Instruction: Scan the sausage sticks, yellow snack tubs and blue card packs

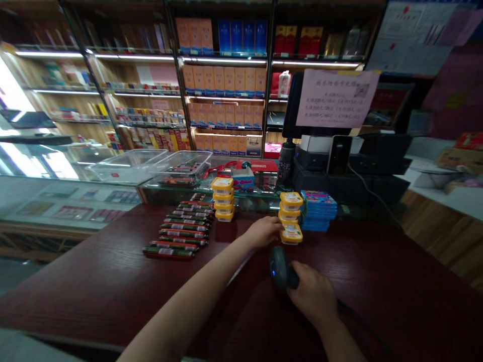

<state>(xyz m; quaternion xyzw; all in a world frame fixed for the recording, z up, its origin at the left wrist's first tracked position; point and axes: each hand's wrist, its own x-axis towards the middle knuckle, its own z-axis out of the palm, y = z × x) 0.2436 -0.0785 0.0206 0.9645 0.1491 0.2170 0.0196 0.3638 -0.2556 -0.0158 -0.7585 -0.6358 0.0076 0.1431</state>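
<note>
My left hand (264, 232) reaches across the counter, fingers bent against the left side of a small yellow-lidded plastic tub (292, 234). Its thumb is mostly hidden. Just behind that tub rises a stack of the same tubs (290, 201). My right hand (313, 294) grips a dark handheld barcode scanner (279, 267), whose head with a small blue light sits just below and in front of the tub. A second stack of yellow tubs (224, 198) stands farther left. Beside it, several dark green and red wrapped sticks (183, 227) lie in a row.
Blue flat packs (319, 210) are piled right of the tubs. A monitor bearing a pink paper sign (337, 100) stands behind, near a dark bottle (286, 163). Clear plastic trays (181, 166) rest on the glass case. Boxed goods (226, 80) fill the back shelves.
</note>
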